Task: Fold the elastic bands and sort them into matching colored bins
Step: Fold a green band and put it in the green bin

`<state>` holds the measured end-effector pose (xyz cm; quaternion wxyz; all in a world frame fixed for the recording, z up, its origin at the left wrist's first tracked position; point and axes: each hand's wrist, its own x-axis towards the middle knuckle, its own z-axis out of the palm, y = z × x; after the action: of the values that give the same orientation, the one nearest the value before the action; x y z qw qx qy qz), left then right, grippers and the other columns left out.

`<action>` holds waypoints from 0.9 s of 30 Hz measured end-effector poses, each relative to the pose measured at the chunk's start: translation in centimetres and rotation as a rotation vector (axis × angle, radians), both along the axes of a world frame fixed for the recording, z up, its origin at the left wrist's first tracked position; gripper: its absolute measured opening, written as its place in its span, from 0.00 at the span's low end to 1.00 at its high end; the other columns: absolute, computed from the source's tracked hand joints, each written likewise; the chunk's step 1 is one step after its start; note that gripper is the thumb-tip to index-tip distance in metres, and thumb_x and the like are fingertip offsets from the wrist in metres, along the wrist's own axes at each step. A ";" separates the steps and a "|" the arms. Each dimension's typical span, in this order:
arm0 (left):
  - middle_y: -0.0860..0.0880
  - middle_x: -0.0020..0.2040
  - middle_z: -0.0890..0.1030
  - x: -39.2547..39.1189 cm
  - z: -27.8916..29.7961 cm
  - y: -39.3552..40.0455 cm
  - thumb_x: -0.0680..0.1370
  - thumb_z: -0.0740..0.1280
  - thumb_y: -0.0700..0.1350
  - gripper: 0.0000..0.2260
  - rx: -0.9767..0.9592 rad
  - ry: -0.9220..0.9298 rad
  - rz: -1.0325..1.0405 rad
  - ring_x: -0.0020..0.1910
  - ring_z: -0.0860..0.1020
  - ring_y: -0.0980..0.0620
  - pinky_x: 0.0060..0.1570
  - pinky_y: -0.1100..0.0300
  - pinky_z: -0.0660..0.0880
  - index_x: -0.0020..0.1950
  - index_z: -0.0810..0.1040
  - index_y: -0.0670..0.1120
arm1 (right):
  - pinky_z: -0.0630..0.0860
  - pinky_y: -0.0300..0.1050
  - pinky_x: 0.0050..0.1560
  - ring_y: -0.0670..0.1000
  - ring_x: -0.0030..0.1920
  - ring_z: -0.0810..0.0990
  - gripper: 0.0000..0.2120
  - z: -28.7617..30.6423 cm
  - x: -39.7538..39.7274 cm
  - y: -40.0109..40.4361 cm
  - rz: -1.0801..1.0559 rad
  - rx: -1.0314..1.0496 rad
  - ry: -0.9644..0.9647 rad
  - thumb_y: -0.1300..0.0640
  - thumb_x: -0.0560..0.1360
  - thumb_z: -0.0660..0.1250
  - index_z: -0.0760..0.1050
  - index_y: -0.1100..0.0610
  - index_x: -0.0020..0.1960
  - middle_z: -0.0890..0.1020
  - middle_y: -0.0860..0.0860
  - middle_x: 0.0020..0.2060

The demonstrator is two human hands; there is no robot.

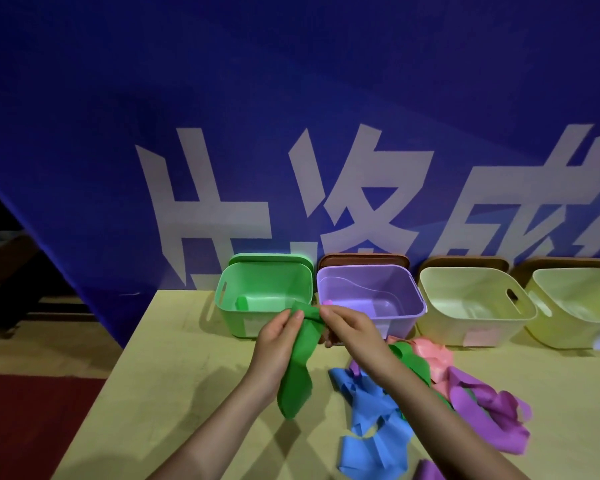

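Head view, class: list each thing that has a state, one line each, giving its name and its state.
Left hand: pinching the green elastic band.
Right hand: pinching the same band.
Green elastic band: held up, hanging doubled.
Green plastic bin: open, one folded green band inside.
Purple plastic bin: open.
Loose pile of bands: unfolded on the table.
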<state>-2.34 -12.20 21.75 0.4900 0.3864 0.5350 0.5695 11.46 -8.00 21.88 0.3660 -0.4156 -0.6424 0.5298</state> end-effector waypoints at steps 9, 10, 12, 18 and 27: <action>0.47 0.39 0.82 0.5 -0.8 0.3 0.81 0.61 0.40 0.10 0.025 0.219 -0.040 0.38 0.78 0.54 0.39 0.63 0.72 0.44 0.80 0.46 | 0.72 0.45 0.41 0.51 0.36 0.75 0.07 -0.4 0.0 -0.3 -0.100 -0.100 0.154 0.60 0.76 0.67 0.82 0.63 0.48 0.80 0.59 0.35; 0.49 0.39 0.82 0.6 -0.8 0.2 0.81 0.61 0.40 0.10 0.028 0.207 -0.037 0.38 0.78 0.55 0.39 0.64 0.73 0.44 0.80 0.47 | 0.73 0.48 0.42 0.53 0.38 0.76 0.06 -0.6 0.0 -0.3 -0.110 -0.108 0.169 0.61 0.76 0.68 0.82 0.63 0.48 0.81 0.63 0.39; 0.49 0.40 0.83 0.8 -0.6 0.1 0.80 0.62 0.40 0.09 0.012 0.127 -0.016 0.40 0.80 0.55 0.42 0.64 0.75 0.46 0.81 0.46 | 0.74 0.52 0.45 0.56 0.41 0.78 0.06 -0.7 -0.1 -0.2 -0.145 -0.132 0.220 0.62 0.76 0.68 0.82 0.62 0.49 0.81 0.67 0.45; 0.50 0.42 0.85 1.8 -0.9 0.2 0.80 0.62 0.44 0.09 -0.033 0.037 0.073 0.44 0.81 0.55 0.48 0.58 0.77 0.45 0.82 0.47 | 0.77 0.48 0.45 0.52 0.39 0.80 0.07 -1.1 -0.7 0.4 -0.208 -0.222 0.292 0.61 0.76 0.68 0.82 0.62 0.49 0.83 0.56 0.38; 0.43 0.36 0.74 2.2 -1.7 1.6 0.81 0.61 0.43 0.14 0.031 0.197 0.143 0.36 0.71 0.51 0.37 0.58 0.66 0.43 0.74 0.33 | 0.75 0.52 0.44 0.54 0.38 0.78 0.06 -1.8 -0.8 1.0 -0.248 -0.283 0.294 0.57 0.73 0.71 0.84 0.60 0.45 0.83 0.55 0.35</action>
<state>-0.19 -10.59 20.07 0.3871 0.4088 0.5981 0.5704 10.62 -6.98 20.04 0.4560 -0.4566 -0.4456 0.6205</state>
